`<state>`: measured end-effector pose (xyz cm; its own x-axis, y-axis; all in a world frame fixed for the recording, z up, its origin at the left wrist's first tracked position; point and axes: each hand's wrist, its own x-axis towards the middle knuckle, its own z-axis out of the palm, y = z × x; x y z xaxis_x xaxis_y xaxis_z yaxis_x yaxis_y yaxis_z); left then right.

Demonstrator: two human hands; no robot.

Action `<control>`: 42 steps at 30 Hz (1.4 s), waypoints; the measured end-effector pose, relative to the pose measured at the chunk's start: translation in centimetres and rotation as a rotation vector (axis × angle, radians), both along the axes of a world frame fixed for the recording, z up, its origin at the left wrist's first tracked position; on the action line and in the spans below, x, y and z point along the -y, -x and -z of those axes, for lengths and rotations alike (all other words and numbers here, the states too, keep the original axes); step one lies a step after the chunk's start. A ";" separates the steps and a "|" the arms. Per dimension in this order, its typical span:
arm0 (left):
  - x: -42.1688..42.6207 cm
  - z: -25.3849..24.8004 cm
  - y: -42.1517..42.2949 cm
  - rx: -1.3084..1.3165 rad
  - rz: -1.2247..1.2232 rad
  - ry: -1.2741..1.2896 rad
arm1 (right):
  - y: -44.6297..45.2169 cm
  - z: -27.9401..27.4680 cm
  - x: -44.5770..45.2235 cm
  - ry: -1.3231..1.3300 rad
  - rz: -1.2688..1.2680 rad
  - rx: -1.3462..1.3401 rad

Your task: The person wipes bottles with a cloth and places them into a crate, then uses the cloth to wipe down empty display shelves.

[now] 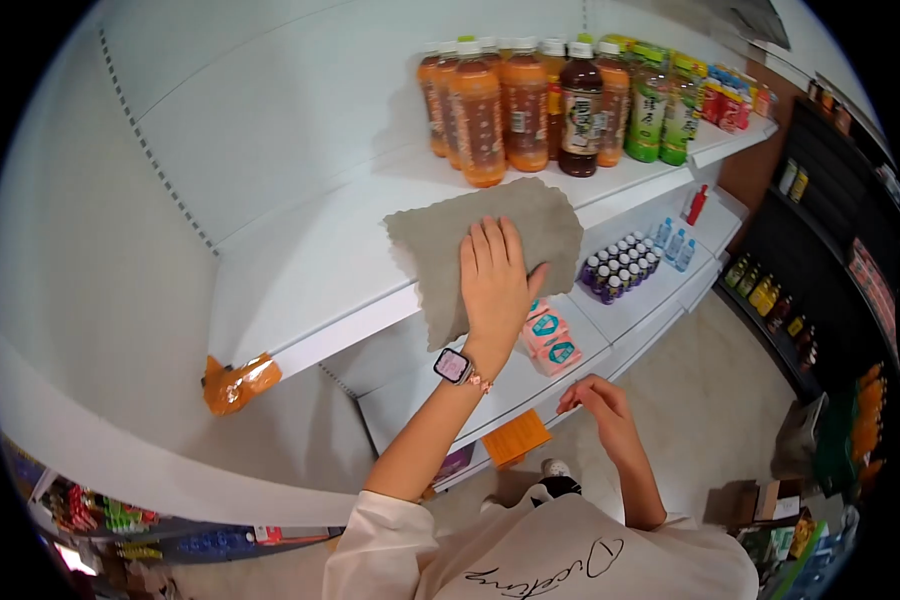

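Observation:
My left hand, with a watch on its wrist, lies flat on a grey-brown cloth. Its fingers are stretched out, the thumb spread to the side. The cloth covers part of the white upper shelf and hangs over its front edge. Just behind the cloth stand orange drink bottles and a dark brown bottle. Away from the shelves, my right hand hangs low in front of my body, its fingers loosely curled together and nothing visible in them.
Green-labelled bottles stand farther right on the upper shelf. Below are pink packs, dark purple bottles and an orange card at the lower shelf edge. Orange wrapping covers the upper shelf's left corner. A black rack stands right.

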<state>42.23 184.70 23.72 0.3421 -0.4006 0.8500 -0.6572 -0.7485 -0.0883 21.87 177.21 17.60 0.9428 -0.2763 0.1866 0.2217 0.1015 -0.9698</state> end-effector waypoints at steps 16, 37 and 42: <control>12.2 1.0 -2.0 0.293 -0.322 -0.360 | 3.6 0.9 2.5 -0.061 0.217 0.018; 13.8 0.1 -3.3 0.462 -0.329 -0.466 | -1.9 11.2 2.9 -0.248 -0.009 -0.215; 16.3 -0.1 -3.1 0.465 -0.326 -0.469 | -2.4 24.7 4.1 -0.174 -0.022 -0.616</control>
<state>45.37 168.39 23.78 0.1517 -0.6975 0.7003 -0.2242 -0.7143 -0.6629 24.30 173.10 -7.08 0.8688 -0.2335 -0.4367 -0.3746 0.2670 -0.8879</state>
